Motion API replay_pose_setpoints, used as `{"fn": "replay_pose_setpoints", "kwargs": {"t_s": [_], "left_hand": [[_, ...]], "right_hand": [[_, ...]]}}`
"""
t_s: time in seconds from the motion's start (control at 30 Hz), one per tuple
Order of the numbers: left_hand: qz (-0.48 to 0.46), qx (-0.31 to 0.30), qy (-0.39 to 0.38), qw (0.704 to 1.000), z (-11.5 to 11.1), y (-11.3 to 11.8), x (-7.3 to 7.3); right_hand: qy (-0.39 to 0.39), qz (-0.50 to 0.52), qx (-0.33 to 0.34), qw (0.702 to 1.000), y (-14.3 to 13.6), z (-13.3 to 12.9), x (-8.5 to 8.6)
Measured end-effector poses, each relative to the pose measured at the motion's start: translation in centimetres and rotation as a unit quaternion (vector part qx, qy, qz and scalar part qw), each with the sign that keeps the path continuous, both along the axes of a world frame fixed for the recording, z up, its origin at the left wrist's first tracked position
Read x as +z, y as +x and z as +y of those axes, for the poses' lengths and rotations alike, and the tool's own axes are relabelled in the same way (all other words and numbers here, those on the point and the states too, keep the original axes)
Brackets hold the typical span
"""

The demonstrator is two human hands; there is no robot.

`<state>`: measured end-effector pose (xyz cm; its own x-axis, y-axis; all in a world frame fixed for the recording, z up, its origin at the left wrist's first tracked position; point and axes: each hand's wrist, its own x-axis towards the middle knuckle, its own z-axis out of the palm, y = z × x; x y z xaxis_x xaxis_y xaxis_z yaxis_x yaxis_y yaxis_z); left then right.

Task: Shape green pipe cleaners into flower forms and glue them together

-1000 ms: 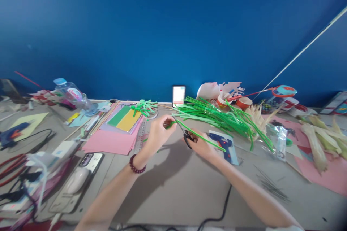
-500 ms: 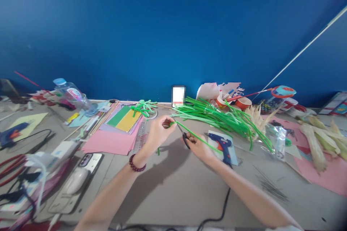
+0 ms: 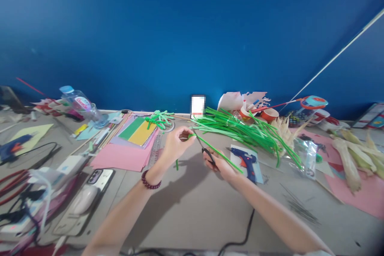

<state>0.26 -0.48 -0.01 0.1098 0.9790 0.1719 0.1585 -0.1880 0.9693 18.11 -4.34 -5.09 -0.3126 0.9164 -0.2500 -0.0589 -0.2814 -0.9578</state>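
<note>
Pinched in my left hand (image 3: 177,144) is one end of a green pipe cleaner (image 3: 223,155), which slants down to the right past my other hand. My right hand (image 3: 220,165) is closed round the handles of black scissors (image 3: 208,153). Their blades point up and left, touching or very close to the pipe cleaner beside my left fingertips; I cannot tell which. A short green piece (image 3: 177,165) shows just below my left hand. Behind both hands lies a heap of green pipe cleaners (image 3: 240,130).
To the right are a blue glue gun (image 3: 250,164), dried corn husks (image 3: 351,160) and thin wires (image 3: 300,206). On the left lie pink paper sheets (image 3: 120,158), a phone (image 3: 102,180) with a white mouse (image 3: 85,200), and a plastic bottle (image 3: 81,102). A blue wall (image 3: 180,40) stands behind.
My right hand and the scissors have shifted slightly, with the handles turned a little. My left hand keeps its pinch on the pipe cleaner in nearly the same place.
</note>
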Motion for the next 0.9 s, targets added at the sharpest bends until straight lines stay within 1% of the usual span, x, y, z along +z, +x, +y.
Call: {"fn": "replay_pose_setpoints", "kwargs": {"t_s": [0.1, 0.17, 0.27, 0.43, 0.7, 0.9], "left_hand": [[-0.009, -0.001, -0.005, 1.0, -0.1, 0.1, 0.2], [-0.01, -0.001, -0.006, 1.0, -0.1, 0.1, 0.4], [-0.003, -0.01, -0.008, 1.0, -0.3, 0.2, 0.5], [0.01, -0.016, -0.005, 1.0, -0.4, 0.3, 0.7], [0.013, -0.016, -0.007, 1.0, -0.4, 0.1, 0.6], [0.02, -0.022, 0.003, 1.0, -0.2, 0.1, 0.5]], "right_hand": [[-0.03, 0.049, 0.036, 0.998, 0.3, 0.0, 0.2], [-0.035, 0.066, 0.044, 0.996, 0.4, -0.1, 0.4], [-0.036, 0.075, 0.037, 0.996, 0.3, -0.2, 0.8], [-0.024, 0.061, 0.022, 0.998, 0.1, -0.3, 1.4], [-0.023, 0.059, 0.014, 0.998, 0.2, -0.1, 0.5], [-0.033, 0.089, 0.038, 0.995, 0.4, -0.2, 0.4]]}}
